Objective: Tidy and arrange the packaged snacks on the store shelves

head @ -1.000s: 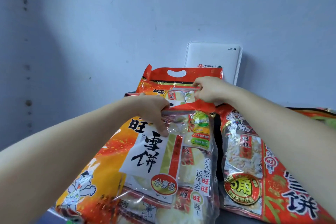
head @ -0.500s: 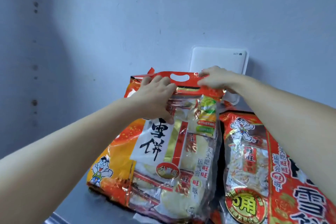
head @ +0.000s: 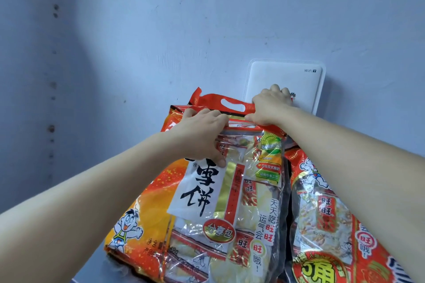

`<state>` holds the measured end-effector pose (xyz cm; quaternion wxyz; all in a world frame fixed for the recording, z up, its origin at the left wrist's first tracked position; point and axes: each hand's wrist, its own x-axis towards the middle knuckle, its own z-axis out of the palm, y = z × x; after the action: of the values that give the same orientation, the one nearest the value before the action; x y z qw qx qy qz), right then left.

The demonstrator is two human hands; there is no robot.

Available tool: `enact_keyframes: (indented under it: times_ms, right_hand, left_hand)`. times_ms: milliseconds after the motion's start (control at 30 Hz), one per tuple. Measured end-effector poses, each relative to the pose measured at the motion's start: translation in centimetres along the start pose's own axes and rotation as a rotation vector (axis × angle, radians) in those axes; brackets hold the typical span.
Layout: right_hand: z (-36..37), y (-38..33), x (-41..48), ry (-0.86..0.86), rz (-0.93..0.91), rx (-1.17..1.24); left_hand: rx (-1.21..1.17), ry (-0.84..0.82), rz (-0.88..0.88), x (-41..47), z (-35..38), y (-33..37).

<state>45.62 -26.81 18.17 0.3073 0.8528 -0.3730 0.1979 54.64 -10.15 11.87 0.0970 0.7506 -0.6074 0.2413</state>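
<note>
While the orange bag (head: 218, 190) stands on the shelf (head: 92, 269) close to the wall (head: 161, 41), its top is gripped by both hands. The fingers of the left hand (head: 202, 132) are curled over the top left edge, with the thumb pressed on the front. The right hand (head: 268, 108) is clenched on the red handle strip (head: 213, 104). A second bag (head: 322, 225) is seen just beside it on the right, and a white router (head: 285, 78) behind the right hand.
</note>
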Motion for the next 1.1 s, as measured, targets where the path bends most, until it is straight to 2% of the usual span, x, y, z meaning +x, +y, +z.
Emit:
enact_keyframes:
  times_ms: [67, 167, 267, 333, 433, 500, 567, 700, 867, 967, 1100]
  right_hand:
    - [0.3, -0.4, 0.2, 0.011, 0.003, -0.007]
    - [-0.3, -0.2, 0.4, 0.103, 0.031, 0.159]
    - [-2.2, 1.2, -0.3, 0.199, 0.062, 0.223]
    - [-3.8, 2.3, -0.8, 0.259, 0.063, 0.242]
    - [-6.2, 3.1, -1.1, 0.305, 0.060, 0.283]
    - [-7.0, 3.4, -1.2, 0.255, 0.072, 0.291]
    - [-7.0, 3.6, -1.3, 0.166, 0.103, 0.289]
    - [-6.5, 3.1, -1.3, 0.161, 0.124, 0.299]
    - [-6.6, 3.2, -1.1, 0.146, 0.176, 0.348]
    - [-6.8, 3.4, -0.6, 0.127, 0.233, 0.389]
    - [-6.5, 3.9, -0.5, -0.021, 0.337, 0.519]
  left_hand:
    - [-0.009, 0.004, 0.012, 0.0, 0.0, 0.1]
    - [-0.039, 0.010, 0.019, 0.0, -0.2, 0.1]
    - [-0.050, 0.036, 0.025, 0.1, -1.1, 0.1]
    - [-0.043, 0.104, 0.035, 0.3, -2.1, 0.4]
    - [0.041, 0.301, 0.074, 0.9, -2.7, 1.0]
    - [0.076, 0.413, 0.114, 1.1, -2.0, 1.2]
    - [0.065, 0.452, 0.163, 1.1, -1.3, 0.9]
    - [0.019, 0.399, 0.174, 1.0, -1.1, -0.3]
    - [0.088, 0.265, 0.085, 0.0, -0.7, -0.4]
    - [-0.052, 0.340, 0.064, 0.0, -1.3, 0.2]
    - [-0.148, 0.352, 0.094, 0.5, -1.4, 0.3]
